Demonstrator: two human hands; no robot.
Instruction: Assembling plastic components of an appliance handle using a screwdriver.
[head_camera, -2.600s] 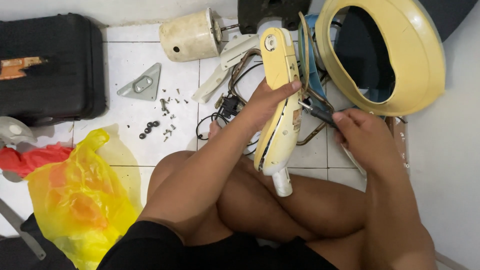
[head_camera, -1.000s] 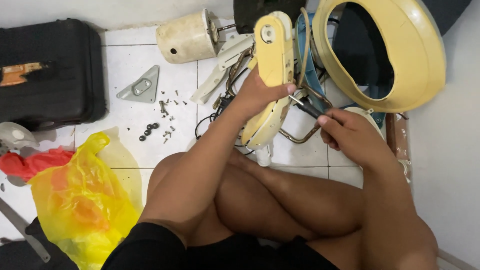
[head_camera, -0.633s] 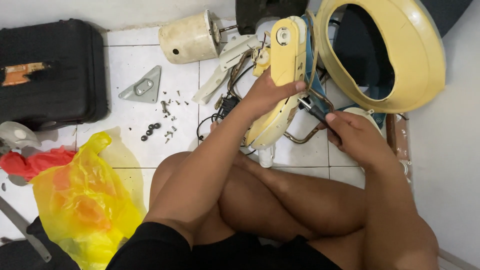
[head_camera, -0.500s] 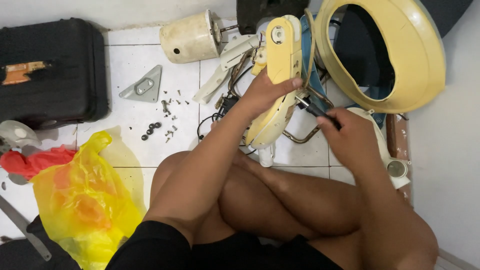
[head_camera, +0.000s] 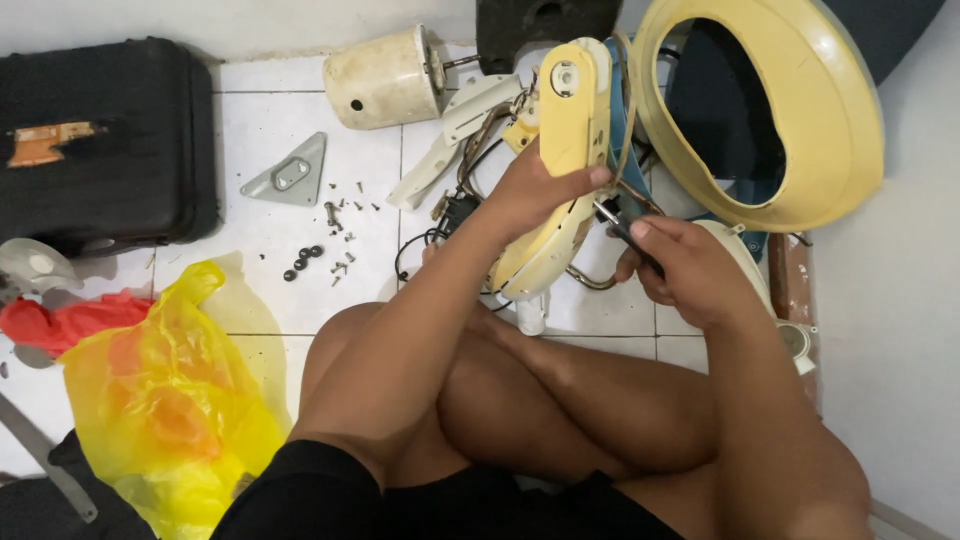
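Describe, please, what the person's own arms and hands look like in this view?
Both arms are bare from the shoulders down: no sleeves show. The left hand and right hand wear no gloves, and no rings, watch or bracelet can be seen. The only clothing in view is black shorts at the lap.

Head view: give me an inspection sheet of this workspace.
Surface: white tiled floor.
Job's things: cream plastic housing piece, dark slim tool at its edge.
Clutter: loose screws and washers, grey triangular metal bracket, cream cylindrical motor, yellow plastic bag, black case.
Grippers: left hand grips housing; right hand holds tool.
Cables: black wires beside housing.
Surroundings: large cream ring-shaped shell, white wall.
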